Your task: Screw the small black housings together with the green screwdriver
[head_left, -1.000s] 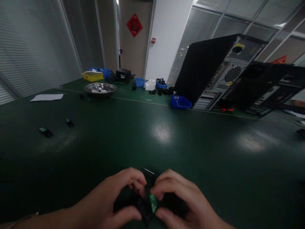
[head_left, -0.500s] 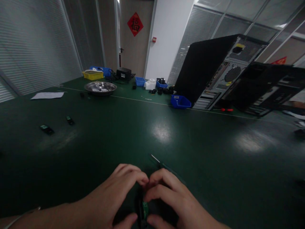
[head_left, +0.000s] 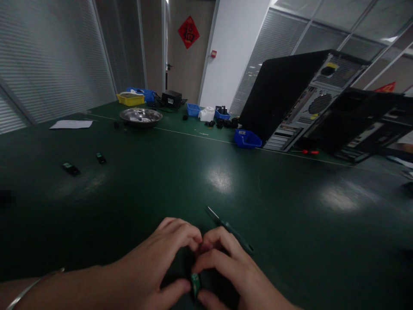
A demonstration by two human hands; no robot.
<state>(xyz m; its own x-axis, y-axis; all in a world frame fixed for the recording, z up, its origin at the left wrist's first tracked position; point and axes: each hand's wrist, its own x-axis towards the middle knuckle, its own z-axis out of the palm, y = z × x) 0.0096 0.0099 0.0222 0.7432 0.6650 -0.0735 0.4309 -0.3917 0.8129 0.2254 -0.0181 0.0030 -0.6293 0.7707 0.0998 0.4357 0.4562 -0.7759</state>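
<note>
My left hand (head_left: pixel 158 267) and my right hand (head_left: pixel 232 271) meet at the bottom middle of the view, fingers curled and fingertips touching. Between them they pinch a small dark part with a green circuit board (head_left: pixel 195 282) showing at its edge. A thin dark screwdriver (head_left: pixel 229 229) lies on the green table (head_left: pixel 206 181) just beyond my right knuckles. A thin bracelet sits on my left wrist.
Two small dark parts (head_left: pixel 71 168) (head_left: pixel 101 158) lie at the left. Farther back stand a metal bowl (head_left: pixel 140 116), a yellow bin (head_left: pixel 130 99), blue bins (head_left: pixel 247 139), a sheet of paper (head_left: pixel 71 124) and open computer cases (head_left: pixel 300 99) at the right.
My hands have closed together over the small part, hiding most of it. The screwdriver now lies uncovered on the table past my right hand. The view has shifted slightly.
</note>
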